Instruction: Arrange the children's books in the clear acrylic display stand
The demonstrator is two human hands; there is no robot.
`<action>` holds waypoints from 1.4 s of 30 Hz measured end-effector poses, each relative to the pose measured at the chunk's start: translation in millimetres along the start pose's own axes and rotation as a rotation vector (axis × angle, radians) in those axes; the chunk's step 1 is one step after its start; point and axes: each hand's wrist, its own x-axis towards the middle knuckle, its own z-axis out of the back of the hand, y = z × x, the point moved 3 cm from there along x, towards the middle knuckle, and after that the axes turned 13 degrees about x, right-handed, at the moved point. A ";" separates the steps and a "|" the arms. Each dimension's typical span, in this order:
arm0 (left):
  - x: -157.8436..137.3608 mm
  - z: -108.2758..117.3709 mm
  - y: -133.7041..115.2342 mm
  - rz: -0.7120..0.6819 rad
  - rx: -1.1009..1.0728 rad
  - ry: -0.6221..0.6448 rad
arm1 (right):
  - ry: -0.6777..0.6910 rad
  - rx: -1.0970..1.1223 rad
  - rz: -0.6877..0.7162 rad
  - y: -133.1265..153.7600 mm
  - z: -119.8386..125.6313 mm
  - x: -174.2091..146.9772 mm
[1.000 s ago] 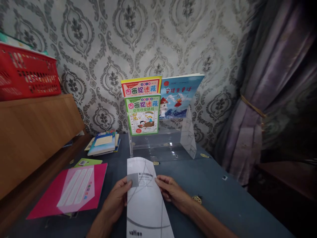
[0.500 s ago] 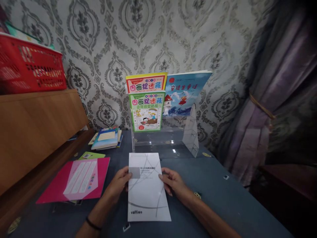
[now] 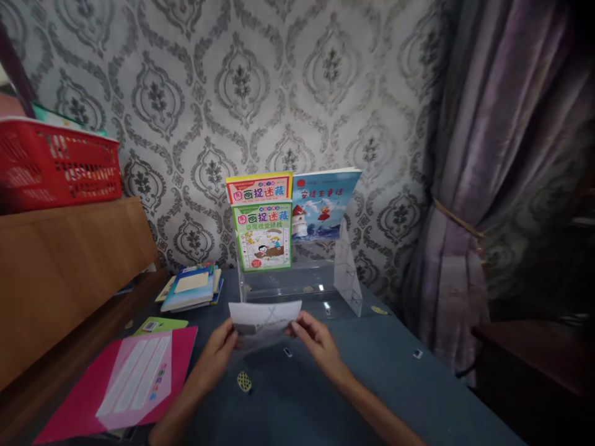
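Note:
A thin white booklet (image 3: 266,314) is pinched by its two side edges, tilted steeply so that its cover looks foreshortened and its lower part is blurred. My left hand (image 3: 220,348) is closed on its left edge. On the right edge, the thumb and fingers of my right hand (image 3: 317,342) grip it. Just beyond stands a clear acrylic book rack (image 3: 348,272). A green-bordered picture book (image 3: 264,238) rests at its front left, with a red and yellow book (image 3: 260,188) behind it. At the rack's back right leans a blue storybook (image 3: 324,204).
A pink book (image 3: 134,381) lies at the left on the dark tablecloth (image 3: 372,371), partly over a green book (image 3: 160,324). Behind them is a small pile of books (image 3: 188,289). A red basket (image 3: 60,161) sits on a wooden cabinet (image 3: 69,248). A curtain (image 3: 460,248) hangs right.
The booklet has tipped from facing me to a steep tilt, still in both hands. The view has shifted, so the rack and basket appear lower.

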 end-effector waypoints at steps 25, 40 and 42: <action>111.1 33.7 -82.0 -0.263 0.065 -0.147 | 0.096 -0.285 0.326 69.0 -5.9 114.4; 162.4 21.6 -82.6 -0.320 0.168 -0.190 | 0.020 -0.371 0.321 60.1 15.5 154.6; 166.1 21.3 -77.4 -0.284 0.257 -0.230 | 0.005 -0.405 0.296 52.7 17.8 157.3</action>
